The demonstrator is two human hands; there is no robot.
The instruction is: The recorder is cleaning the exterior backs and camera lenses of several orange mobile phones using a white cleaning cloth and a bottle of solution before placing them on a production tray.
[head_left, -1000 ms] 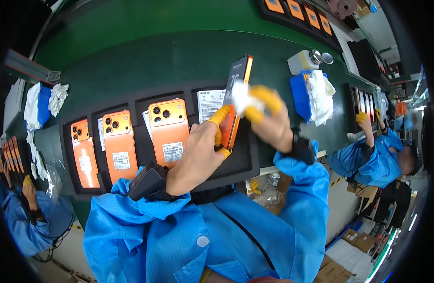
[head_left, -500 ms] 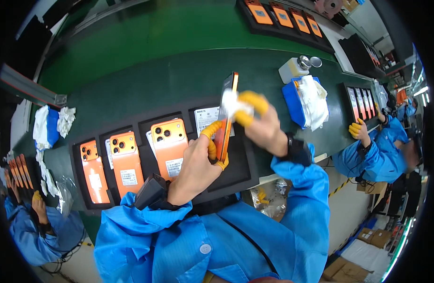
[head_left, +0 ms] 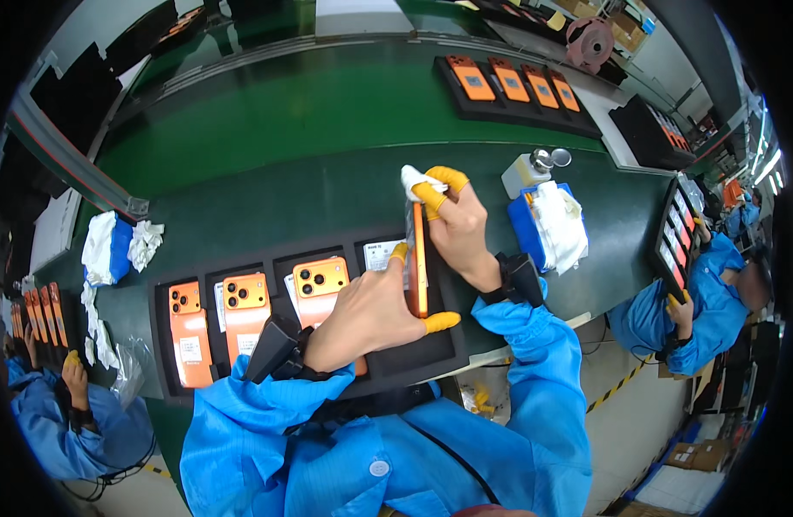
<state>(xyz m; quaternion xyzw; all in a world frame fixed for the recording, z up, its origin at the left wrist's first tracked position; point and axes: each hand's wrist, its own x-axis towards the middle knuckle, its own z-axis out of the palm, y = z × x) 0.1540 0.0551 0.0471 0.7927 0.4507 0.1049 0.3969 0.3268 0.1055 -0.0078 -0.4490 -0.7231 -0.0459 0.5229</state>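
Observation:
An orange smartphone (head_left: 419,274) stands on edge in my left hand (head_left: 366,308), its narrow orange side toward me. Yellow finger cots cover several of my fingertips. My right hand (head_left: 459,228) pinches a white cloth (head_left: 419,183) against the phone's upper end. Beneath my hands lies a black foam tray (head_left: 439,349). It holds three orange phones, backs up: one at the left (head_left: 188,332), another (head_left: 245,306) beside it, and a third (head_left: 321,283) partly covered by my left hand. A white printed label (head_left: 379,254) lies in the rightmost compartment.
Right of my hands stand a blue bin (head_left: 524,226) with white cloths and a dispenser bottle (head_left: 524,175). Another blue bin (head_left: 121,250) is at the left. A tray of phones (head_left: 465,110) sits on the far green belt. Co-workers (head_left: 715,293) sit at both sides.
My right hand with the cloth has gone from the phone's middle to its upper end. My left fingers have shifted on the phone. The whole view has tilted slightly upward.

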